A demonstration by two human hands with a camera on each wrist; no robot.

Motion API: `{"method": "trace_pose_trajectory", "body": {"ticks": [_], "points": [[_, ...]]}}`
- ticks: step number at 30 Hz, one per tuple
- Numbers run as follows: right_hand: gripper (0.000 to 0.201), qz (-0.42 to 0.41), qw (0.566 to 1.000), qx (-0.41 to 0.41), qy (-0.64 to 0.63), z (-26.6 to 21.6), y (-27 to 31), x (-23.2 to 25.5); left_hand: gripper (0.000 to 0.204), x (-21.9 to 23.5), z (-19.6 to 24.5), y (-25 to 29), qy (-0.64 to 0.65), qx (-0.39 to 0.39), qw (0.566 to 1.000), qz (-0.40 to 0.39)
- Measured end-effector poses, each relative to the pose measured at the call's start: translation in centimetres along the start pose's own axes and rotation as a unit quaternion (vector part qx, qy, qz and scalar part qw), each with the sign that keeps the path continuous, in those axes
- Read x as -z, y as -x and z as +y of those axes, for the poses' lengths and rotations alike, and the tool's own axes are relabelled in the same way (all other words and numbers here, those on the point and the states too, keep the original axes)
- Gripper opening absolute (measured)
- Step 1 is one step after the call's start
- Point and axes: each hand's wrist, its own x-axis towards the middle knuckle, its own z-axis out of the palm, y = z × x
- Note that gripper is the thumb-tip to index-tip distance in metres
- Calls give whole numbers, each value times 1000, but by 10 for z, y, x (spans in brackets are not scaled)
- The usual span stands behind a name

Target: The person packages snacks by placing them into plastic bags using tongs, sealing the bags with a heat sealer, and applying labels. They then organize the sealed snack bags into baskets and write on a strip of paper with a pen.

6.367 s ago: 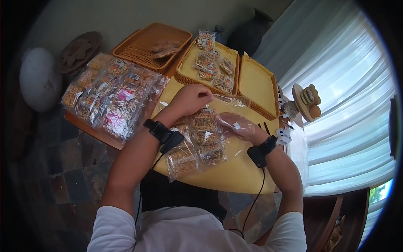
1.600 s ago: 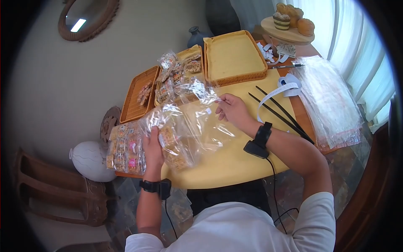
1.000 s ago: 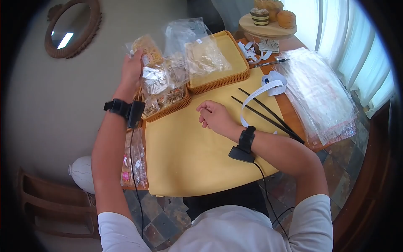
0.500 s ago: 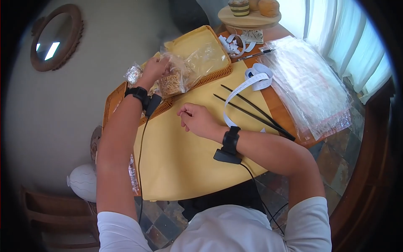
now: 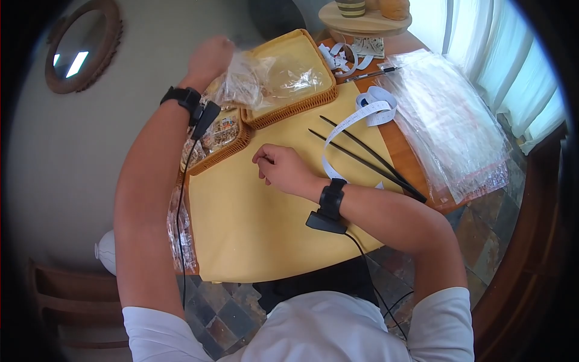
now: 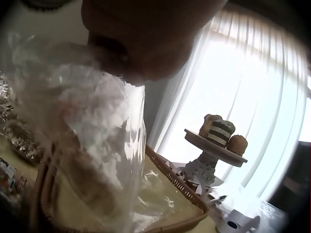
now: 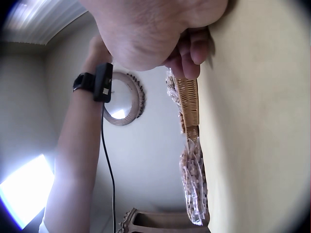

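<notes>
My left hand [image 5: 210, 59] is raised over the back of the table and grips the top of a clear plastic bag [image 5: 241, 79]. The bag hangs down over a cloth-lined wicker basket [image 5: 289, 110], with something blurred and brownish inside it. Seen from the left wrist, the crinkled bag [image 6: 104, 104] droops beneath my curled fingers. My right hand [image 5: 282, 170] rests on the yellow cloth [image 5: 283, 235], its fingers loosely bent and holding nothing. Packaged grain snacks [image 5: 221, 134] fill the neighbouring wicker basket [image 5: 232, 146] on the left, partly hidden by my left arm.
Two thin black sticks [image 5: 362, 154] and a white roll of printed tape [image 5: 379, 104] lie right of my right hand. Flat clear bags [image 5: 449, 130] cover the right table edge. A pen [image 5: 371, 74] and a wooden stand [image 5: 362, 23] bearing breads are behind. Bagged snacks [image 5: 180, 232] lie at left.
My right hand has let go of the bag and come down onto the cloth. My left hand has carried the bag over the baskets, and since half a second ago has risen up and leftward.
</notes>
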Motion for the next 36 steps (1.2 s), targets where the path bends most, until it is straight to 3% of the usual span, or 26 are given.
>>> {"method": "trace_pose_trajectory", "body": {"ticks": [1, 3, 7, 8, 10, 12, 13, 15, 16, 21, 22, 24, 29, 32, 33, 34, 36], "points": [[20, 3, 1000, -1, 9, -1, 0, 0, 40, 9, 2, -9, 0, 1, 1000, 0], [20, 4, 1000, -2, 18, 1, 0, 0, 40, 29, 5, -25, -59, -72, 995, 20], [20, 3, 1000, 7, 24, 3, -1, 2, 40, 55, 1, -61, -54, -84, 995, -10], [19, 0, 1000, 4, 23, 3, -1, 1, 40, 52, -21, -82, -54, -73, 995, -27], [19, 1, 1000, 8, 24, 3, -1, 0, 40, 65, -19, -82, -55, -61, 996, -41], [19, 1, 1000, 10, 28, 3, -1, 1, 30, 103, 22, -52, -5, 24, 1000, 3], [19, 0, 1000, 5, 21, 2, -1, 1, 30, 107, 12, -57, -5, 24, 1000, 3], [19, -4, 1000, -2, 13, 3, 0, 1, 37, 118, -16, -68, -61, -66, 995, 32], [19, -3, 1000, 0, 10, 3, 0, 1, 37, 125, -24, -69, -62, -63, 996, 32], [19, -4, 1000, 4, 21, 6, -1, 1, 47, 194, -18, -21, -18, 75, 996, 52], [20, 5, 1000, 5, 12, 7, -1, 0, 47, 197, -38, -16, -17, 80, 995, 53], [21, 9, 1000, 5, 4, 7, -2, -1, 39, 204, -99, -6, 108, 71, 991, 30], [21, 30, 998, -42, -44, 3, -7, 5, 34, 211, -119, 133, 294, 169, 938, 63], [21, 67, 991, -72, -96, 1, -13, 10, 32, 172, -117, 234, 430, 239, 865, 101], [23, 89, 988, -86, -94, -4, -14, 10, 29, 157, -114, 265, 456, 300, 829, 122], [23, 84, 988, -90, -90, 6, -18, 15, 28, 143, -104, 299, 471, 305, 819, 124], [31, 74, 979, -19, -189, 22, -28, 26, 24, 105, -90, 355, 464, 326, 814, 129]]}}
